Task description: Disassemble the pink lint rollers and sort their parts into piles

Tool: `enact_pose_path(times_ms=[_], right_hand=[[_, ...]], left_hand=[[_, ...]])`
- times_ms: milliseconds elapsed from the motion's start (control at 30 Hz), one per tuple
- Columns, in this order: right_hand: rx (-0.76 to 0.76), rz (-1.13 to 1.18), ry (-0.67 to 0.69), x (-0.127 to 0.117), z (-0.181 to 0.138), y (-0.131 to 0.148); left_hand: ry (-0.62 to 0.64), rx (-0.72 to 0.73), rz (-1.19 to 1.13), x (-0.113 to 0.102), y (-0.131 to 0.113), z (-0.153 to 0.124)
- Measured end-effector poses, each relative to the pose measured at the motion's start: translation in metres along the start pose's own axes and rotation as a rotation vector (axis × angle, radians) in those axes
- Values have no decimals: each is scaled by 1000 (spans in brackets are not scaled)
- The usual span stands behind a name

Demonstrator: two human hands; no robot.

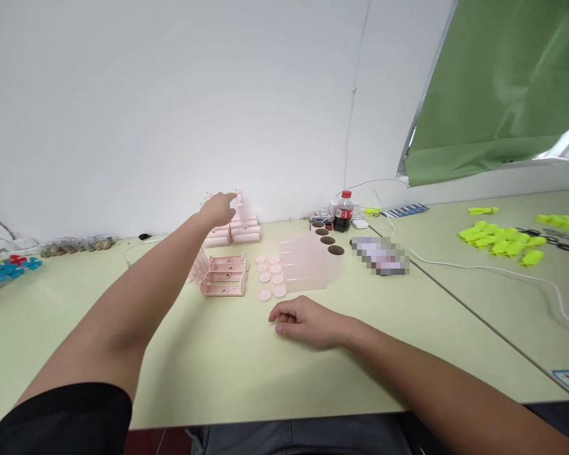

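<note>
Left fingers (230, 197) perhaps at pink post (241, 210)

Pink discs (277, 279): we count eight
Brown round ends (327, 241): we see four
Red-capped bottle (343, 213): we see one
Hands: two, our left hand (219, 210) and our right hand (306, 321)

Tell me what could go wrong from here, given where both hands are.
The left hand is close to a slender upright pink piece near the wall; a clumsy touch might tip it.

The left forearm extends past the pink holders, so a low sweep back could knock them.

The right hand lies just in front of the loose pink discs; sliding forward might scatter them.
</note>
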State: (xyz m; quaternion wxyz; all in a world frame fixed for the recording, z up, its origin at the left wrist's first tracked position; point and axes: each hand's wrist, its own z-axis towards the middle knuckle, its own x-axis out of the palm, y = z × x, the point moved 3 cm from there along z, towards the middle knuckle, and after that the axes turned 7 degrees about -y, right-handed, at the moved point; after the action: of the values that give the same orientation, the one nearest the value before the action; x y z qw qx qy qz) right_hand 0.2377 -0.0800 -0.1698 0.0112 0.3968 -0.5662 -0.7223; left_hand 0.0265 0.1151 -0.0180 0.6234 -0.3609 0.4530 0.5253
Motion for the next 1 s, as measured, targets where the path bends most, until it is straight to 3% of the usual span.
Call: enact_pose_path(times_ms=[167,300,467,600,733,867,1000], right_hand=[[-3,3,-1,1,-1,-1],[-7,8,9,1,-1,-1],[-36,-18,12,1,-1,1],[-51,-20,5,0,-2,3],[-42,31,-77,-3,1,2],[32,259,-264,-12,7,-5],[-25,491,-515,-30,9,-5]], left_hand=[[29,7,26,22,-2,32],[18,-6,57,27,0,45],[-2,1,97,17,-6,41],[-37,25,109,-6,-13,33],[-201,29,10,-47,-15,13],[-493,-8,-420,-85,-13,-31],[-665,-126,-922,-84,-17,-88]])
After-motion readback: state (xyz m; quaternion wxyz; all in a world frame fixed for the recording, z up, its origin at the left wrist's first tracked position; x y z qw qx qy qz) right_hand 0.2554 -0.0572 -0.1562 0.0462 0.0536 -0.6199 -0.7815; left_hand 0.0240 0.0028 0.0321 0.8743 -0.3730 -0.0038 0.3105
